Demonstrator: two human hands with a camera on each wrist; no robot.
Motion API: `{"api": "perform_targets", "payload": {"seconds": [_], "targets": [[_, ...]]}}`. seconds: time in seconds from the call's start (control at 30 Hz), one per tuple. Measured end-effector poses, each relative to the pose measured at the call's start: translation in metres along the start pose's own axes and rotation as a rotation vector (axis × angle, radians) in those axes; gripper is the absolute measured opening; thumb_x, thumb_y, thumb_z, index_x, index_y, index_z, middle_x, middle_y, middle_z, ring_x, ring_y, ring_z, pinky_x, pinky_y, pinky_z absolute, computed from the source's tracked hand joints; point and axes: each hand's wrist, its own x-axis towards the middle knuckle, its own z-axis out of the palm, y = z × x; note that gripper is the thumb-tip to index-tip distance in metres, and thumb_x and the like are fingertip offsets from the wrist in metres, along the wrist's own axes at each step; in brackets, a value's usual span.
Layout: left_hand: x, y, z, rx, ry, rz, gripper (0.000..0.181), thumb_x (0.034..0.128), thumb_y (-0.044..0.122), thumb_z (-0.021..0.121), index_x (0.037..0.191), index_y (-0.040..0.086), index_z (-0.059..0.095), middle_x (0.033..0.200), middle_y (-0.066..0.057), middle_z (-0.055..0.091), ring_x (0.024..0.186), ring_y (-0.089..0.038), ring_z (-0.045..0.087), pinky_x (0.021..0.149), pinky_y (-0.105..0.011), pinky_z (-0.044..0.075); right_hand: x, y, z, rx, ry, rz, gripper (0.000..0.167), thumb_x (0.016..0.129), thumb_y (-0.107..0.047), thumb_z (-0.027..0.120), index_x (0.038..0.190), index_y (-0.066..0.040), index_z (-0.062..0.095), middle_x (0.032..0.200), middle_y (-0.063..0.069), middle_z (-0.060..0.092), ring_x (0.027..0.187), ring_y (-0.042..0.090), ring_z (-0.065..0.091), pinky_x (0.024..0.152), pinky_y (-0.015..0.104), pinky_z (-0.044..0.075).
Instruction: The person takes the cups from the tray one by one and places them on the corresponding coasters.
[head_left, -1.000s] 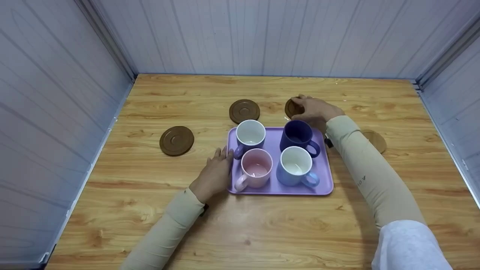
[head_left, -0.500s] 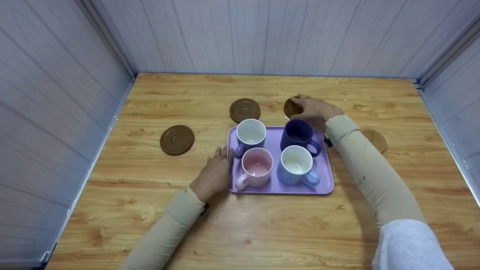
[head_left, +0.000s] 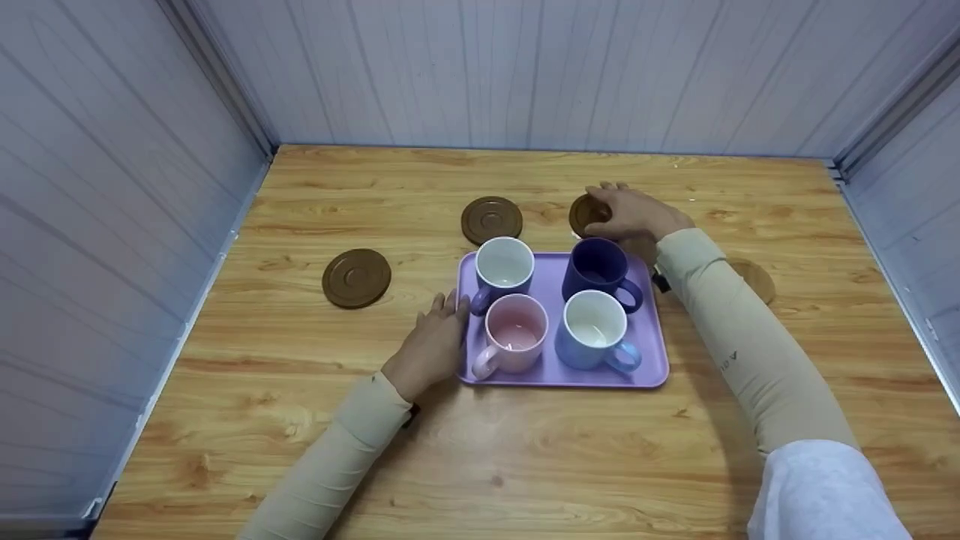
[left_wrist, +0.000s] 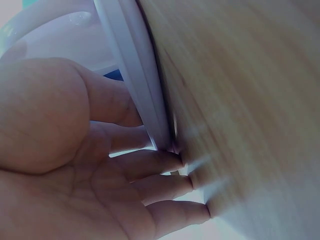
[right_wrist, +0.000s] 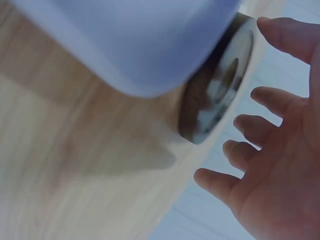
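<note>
Left hand (head_left: pixel 429 345), fingers extended, touches purple tray (head_left: pixel 549 276) at its left edge; right hand (head_left: pixel 637 213), fingers apart, hovers by coaster (head_left: pixel 583 216) beyond tray.

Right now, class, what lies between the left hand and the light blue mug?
The pink mug, standing on the purple tray, lies between them; the head view shows this.

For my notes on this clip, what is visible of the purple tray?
The tray is light purple, rectangular with rounded corners and a low raised rim, smooth and plastic-looking. It lies flat on the wood-grain table. On it stand, upright, a pink mug and a light blue mug in front, a purple-handled mug and a dark blue mug behind. The left hand touches its left edge. Its underside is hidden.
</note>
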Motion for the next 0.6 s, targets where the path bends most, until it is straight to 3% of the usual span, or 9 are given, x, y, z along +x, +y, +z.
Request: {"api": "perform_targets", "payload": {"seconds": [0.1, 0.3, 0.6], "targets": [[0.001, -0.001, 0.000, 0.013, -0.005, 0.001, 0.070, 0.1040, 0.035, 0.058, 0.156, -0.007, 0.037, 0.163, -0.032, 0.030, 0.150, -0.055, 0.025, 0.113, -0.076, 0.028, -0.004, -0.001, -0.008, -0.017, 0.021, 0.009, 0.086, 0.100, -0.042, 0.062, 0.166, -0.006, 0.020, 0.169, 0.030, 0.012, 0.156, 0.052, 0.005, 0.124, 0.064, 0.012], [0.002, -0.004, -0.001, 0.010, 0.015, 0.012, 0.055, 0.1032, 0.005, 0.046, 0.156, -0.007, 0.038, 0.162, -0.031, 0.031, 0.150, -0.054, 0.027, 0.111, -0.076, 0.030, -0.022, -0.007, -0.027, -0.016, 0.092, 0.050, 0.080, 0.103, -0.040, 0.056, 0.166, -0.008, 0.020, 0.170, 0.022, 0.018, 0.156, 0.049, 0.006, 0.124, 0.064, 0.013], [0.006, -0.005, -0.002, -0.003, -0.004, -0.006, 0.056, 0.1065, 0.015, 0.049, 0.156, -0.006, 0.037, 0.163, -0.031, 0.029, 0.151, -0.054, 0.024, 0.113, -0.075, 0.027, -0.056, -0.015, -0.050, -0.045, 0.212, 0.046, 0.071, 0.104, -0.030, 0.051, 0.163, 0.000, 0.024, 0.165, 0.030, 0.027, 0.153, 0.052, 0.019, 0.123, 0.063, 0.020]]}}
